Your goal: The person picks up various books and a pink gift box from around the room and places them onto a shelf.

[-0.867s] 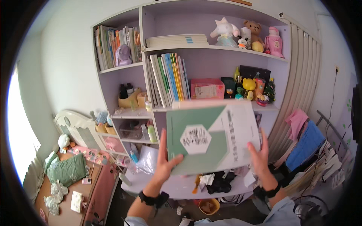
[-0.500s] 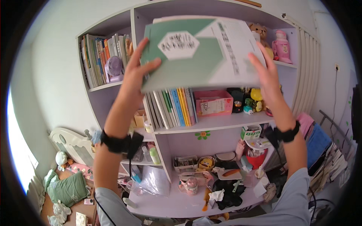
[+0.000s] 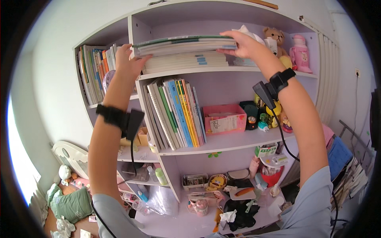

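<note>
A stack of thin books (image 3: 182,44), green on top, lies nearly flat between my two raised hands at the upper shelf (image 3: 238,70). At its left end my left hand (image 3: 130,61) grips the edge, thumb below. My right hand (image 3: 241,45) pinches the right end, fingers above and thumb underneath. Just beneath is another pile of books (image 3: 178,63) lying flat on that shelf; whether the two piles touch, I cannot tell. White crumpled tissue (image 3: 250,33) shows behind my right hand.
On the shelf below stand a row of upright books (image 3: 178,113), a pink box (image 3: 224,118) and small figures. A teddy bear (image 3: 274,35) and pink bottle (image 3: 300,53) sit at upper right. More books (image 3: 93,71) fill the left compartment. The desk (image 3: 178,222) is cluttered.
The books have tipped from showing their green-and-white cover to lying nearly flat, edges toward me. Both hands have carried them onto the upper shelf's level, above the pile there.
</note>
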Motion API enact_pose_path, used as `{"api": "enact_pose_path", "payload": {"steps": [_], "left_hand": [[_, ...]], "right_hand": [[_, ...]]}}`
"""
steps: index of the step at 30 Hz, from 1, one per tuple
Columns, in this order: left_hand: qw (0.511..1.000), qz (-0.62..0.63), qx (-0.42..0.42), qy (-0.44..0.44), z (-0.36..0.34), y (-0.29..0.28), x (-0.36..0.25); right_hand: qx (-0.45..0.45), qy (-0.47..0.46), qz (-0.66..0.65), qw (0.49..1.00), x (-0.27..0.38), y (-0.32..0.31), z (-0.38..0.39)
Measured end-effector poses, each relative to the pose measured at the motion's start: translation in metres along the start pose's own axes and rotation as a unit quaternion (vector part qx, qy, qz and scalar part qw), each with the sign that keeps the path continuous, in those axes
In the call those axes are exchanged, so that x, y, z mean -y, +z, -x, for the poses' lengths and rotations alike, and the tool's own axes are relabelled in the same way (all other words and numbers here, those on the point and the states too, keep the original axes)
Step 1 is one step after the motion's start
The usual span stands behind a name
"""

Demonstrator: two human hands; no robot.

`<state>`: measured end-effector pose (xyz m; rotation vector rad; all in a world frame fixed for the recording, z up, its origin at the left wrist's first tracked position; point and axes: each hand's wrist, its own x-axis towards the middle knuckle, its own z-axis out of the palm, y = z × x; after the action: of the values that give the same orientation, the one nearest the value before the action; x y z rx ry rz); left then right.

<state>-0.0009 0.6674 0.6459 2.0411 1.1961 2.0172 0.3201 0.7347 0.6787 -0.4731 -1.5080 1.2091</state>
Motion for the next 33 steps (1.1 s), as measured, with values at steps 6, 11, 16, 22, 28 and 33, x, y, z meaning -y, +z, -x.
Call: {"api": "enact_pose_path", "payload": {"steps": [6, 11, 16, 22, 28, 33], "left_hand": [[0.827, -0.404, -0.184, 0.345, 0.046, 0.035, -0.012], [0.734, -0.568, -0.018, 0.373, 0.040, 0.046, 0.008], [0.740, -0.573, -0.022, 0.352, 0.020, 0.053, 0.027], [0.775, -0.561, 0.040, 0.290, -0.001, 0.057, 0.046], [0.781, -0.555, 0.038, 0.284, 0.007, 0.059, 0.054], [0.792, -0.542, -0.021, 0.281, 0.045, 0.062, 0.065]], "right_hand": [[-0.074, -0.109, 0.283, 0.950, -0.019, 0.001, 0.014], [-0.155, -0.406, 0.575, 0.693, -0.059, -0.006, 0.015], [-0.119, -0.506, 0.632, 0.575, -0.051, -0.014, -0.006], [0.015, -0.328, 0.610, 0.721, -0.053, -0.024, -0.044], [0.030, -0.308, 0.532, 0.788, -0.057, -0.018, -0.033], [0.117, -0.027, 0.163, 0.979, -0.042, -0.029, -0.014]]}}
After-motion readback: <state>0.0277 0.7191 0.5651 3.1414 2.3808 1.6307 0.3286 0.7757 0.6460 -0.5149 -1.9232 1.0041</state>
